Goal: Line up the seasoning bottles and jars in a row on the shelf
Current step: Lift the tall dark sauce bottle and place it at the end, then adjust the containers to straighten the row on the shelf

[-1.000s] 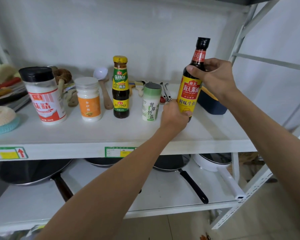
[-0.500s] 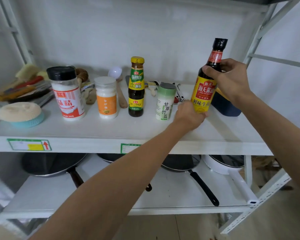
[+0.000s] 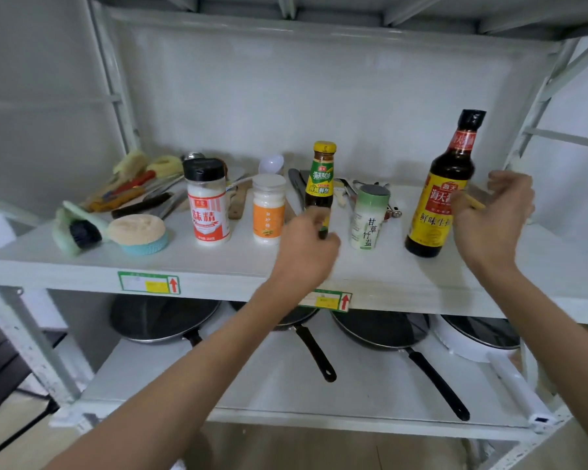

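Five seasoning containers stand in a row on the white shelf (image 3: 218, 262). From left they are a black-capped jar with a red label (image 3: 207, 212), a white jar with an orange label (image 3: 269, 212), a small dark sauce bottle with a yellow cap (image 3: 321, 178), a green-lidded salt shaker (image 3: 367, 218) and a tall soy sauce bottle (image 3: 435, 205). My left hand (image 3: 302, 249) curls around the small sauce bottle's lower part and hides its base. My right hand (image 3: 493, 222) hovers just right of the soy sauce bottle, fingers spread, holding nothing.
Brushes (image 3: 78, 232) and a sponge in a blue holder (image 3: 138, 232) lie at the shelf's left end. Spoons, tongs and other utensils (image 3: 296, 184) lie behind the row. Several pans (image 3: 163, 320) sit on the shelf below, handles pointing forward.
My right hand has let go of the soy sauce bottle, which now stands on the shelf. My left hand moved left from that bottle's base to the small sauce bottle. The view pulled back.
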Demonstrator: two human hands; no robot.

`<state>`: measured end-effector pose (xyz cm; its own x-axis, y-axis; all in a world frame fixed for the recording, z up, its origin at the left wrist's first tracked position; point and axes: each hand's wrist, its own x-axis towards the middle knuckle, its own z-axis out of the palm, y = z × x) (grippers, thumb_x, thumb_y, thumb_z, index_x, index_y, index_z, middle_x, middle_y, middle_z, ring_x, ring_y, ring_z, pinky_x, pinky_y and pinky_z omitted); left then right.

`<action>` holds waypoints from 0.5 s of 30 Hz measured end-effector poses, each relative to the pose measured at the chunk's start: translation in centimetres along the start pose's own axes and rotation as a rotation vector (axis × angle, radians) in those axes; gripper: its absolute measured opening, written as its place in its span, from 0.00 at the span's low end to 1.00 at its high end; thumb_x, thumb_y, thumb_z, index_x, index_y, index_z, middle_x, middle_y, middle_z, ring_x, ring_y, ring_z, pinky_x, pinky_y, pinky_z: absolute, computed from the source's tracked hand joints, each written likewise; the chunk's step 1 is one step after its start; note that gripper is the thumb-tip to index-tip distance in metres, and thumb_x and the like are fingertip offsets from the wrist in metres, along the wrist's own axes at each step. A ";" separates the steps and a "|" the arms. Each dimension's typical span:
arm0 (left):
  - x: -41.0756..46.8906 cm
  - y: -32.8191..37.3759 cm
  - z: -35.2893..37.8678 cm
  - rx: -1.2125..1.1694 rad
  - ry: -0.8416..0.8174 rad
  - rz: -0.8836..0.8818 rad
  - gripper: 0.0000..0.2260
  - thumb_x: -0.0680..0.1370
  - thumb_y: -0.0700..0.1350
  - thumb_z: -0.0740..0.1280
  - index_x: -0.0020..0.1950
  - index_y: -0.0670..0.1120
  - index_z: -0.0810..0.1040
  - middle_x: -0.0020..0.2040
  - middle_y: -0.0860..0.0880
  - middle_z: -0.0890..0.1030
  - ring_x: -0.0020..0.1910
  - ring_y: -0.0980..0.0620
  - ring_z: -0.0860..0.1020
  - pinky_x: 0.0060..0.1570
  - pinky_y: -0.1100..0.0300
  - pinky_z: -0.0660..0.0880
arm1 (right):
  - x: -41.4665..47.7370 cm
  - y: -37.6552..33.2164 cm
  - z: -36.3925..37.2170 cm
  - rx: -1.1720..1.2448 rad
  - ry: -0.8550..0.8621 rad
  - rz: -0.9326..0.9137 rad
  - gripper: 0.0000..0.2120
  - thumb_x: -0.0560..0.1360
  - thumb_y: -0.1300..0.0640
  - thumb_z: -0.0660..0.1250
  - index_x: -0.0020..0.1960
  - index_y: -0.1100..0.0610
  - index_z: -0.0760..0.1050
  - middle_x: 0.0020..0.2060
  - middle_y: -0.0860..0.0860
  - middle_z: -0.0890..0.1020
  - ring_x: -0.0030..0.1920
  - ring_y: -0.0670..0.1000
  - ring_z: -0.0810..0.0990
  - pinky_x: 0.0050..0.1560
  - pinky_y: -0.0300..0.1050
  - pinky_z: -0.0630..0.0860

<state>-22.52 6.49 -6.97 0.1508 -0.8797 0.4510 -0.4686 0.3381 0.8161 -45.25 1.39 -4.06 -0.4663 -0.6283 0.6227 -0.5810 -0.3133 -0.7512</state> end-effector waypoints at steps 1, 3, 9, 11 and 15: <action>-0.4 -0.8 -1.3 0.013 0.077 -0.023 0.14 0.73 0.39 0.67 0.58 0.47 0.76 0.54 0.50 0.79 0.45 0.61 0.76 0.45 0.74 0.70 | -0.6 0.5 0.3 -0.039 0.007 0.046 0.27 0.71 0.56 0.70 0.64 0.64 0.65 0.63 0.61 0.70 0.66 0.60 0.66 0.67 0.56 0.66; -0.9 -2.3 -3.1 0.070 0.190 -0.075 0.13 0.72 0.38 0.66 0.55 0.49 0.74 0.52 0.50 0.78 0.49 0.54 0.75 0.50 0.63 0.71 | -1.5 1.5 1.0 -0.079 -0.022 0.207 0.33 0.70 0.54 0.74 0.67 0.64 0.62 0.66 0.62 0.67 0.69 0.61 0.64 0.69 0.55 0.64; -1.2 -4.3 -3.8 0.157 0.285 -0.147 0.19 0.72 0.38 0.68 0.62 0.42 0.71 0.57 0.47 0.76 0.54 0.51 0.73 0.49 0.60 0.67 | -2.1 3.1 3.7 -0.059 -0.193 0.358 0.38 0.68 0.55 0.77 0.70 0.64 0.60 0.65 0.61 0.72 0.65 0.61 0.72 0.62 0.52 0.70; -1.0 -4.6 -3.8 0.160 0.313 -0.160 0.19 0.72 0.38 0.69 0.61 0.41 0.72 0.56 0.45 0.77 0.49 0.53 0.72 0.47 0.60 0.66 | -1.8 3.3 4.4 -0.069 -0.189 0.341 0.32 0.68 0.58 0.76 0.66 0.63 0.64 0.62 0.60 0.74 0.61 0.60 0.75 0.58 0.51 0.72; -0.6 -5.1 -3.6 0.141 0.313 -0.218 0.24 0.73 0.40 0.69 0.67 0.40 0.68 0.62 0.42 0.76 0.58 0.46 0.75 0.50 0.60 0.66 | -1.5 4.2 4.6 -0.095 -0.172 0.299 0.26 0.67 0.58 0.77 0.60 0.63 0.71 0.55 0.59 0.80 0.52 0.57 0.78 0.46 0.45 0.72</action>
<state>-17.11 6.49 -10.12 0.5075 -0.7737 0.3792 -0.5076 0.0871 0.8572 -43.86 -2.25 -9.15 -0.5107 -0.7953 0.3266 -0.4991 -0.0351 -0.8658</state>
